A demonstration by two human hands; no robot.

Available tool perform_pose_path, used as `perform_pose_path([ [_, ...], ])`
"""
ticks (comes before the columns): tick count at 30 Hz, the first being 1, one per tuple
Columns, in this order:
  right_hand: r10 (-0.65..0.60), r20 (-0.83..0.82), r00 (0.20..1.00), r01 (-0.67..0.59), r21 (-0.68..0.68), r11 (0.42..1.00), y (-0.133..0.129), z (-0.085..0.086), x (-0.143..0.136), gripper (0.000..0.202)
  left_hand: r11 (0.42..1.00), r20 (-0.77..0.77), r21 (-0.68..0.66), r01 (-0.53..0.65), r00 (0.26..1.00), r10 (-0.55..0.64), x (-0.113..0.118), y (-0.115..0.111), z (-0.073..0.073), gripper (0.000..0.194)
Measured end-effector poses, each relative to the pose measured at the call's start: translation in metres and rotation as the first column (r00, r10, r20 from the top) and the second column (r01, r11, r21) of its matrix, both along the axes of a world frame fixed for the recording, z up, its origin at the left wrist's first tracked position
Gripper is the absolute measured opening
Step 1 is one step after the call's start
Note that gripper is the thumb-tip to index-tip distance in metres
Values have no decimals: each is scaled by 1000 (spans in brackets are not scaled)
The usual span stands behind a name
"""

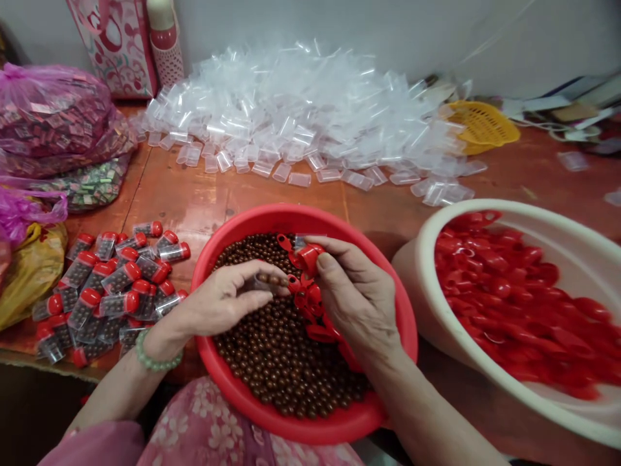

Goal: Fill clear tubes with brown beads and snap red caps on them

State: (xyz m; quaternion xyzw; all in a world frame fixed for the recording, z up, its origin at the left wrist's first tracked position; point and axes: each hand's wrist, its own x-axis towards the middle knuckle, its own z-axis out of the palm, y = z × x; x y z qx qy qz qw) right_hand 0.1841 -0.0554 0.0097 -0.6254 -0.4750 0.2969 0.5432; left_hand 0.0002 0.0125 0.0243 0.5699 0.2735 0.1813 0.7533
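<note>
Head view: left hand [233,294] over red tub [301,211], fingers pinching small clear tube [262,282] with brown balls inside. Right hand [359,298] over red tub too, fingers pinching red cap [308,260]. Loose brown balls [281,369] inside red tub, loose caps [313,303] on top. Left of red tub: pile of filled tubes [119,278] on desk [187,194]. Right of red tub: white tub [423,259] with many red caps [514,298]. Behind red tub: big heap of clear tubes [301,116].
</note>
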Motion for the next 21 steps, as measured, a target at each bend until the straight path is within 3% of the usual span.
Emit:
perform_pose_path([
  [7, 93, -299, 950, -97, 1, 995, -1, 3, -2, 22, 998, 15, -38, -48, 999, 49, 9, 2, -9, 22],
  [21, 35, -121, 992, -33, 21, 999, -3, 4, -2, 25, 996, -70, 85, 9, 998, -3, 9, 5, -6, 17],
])
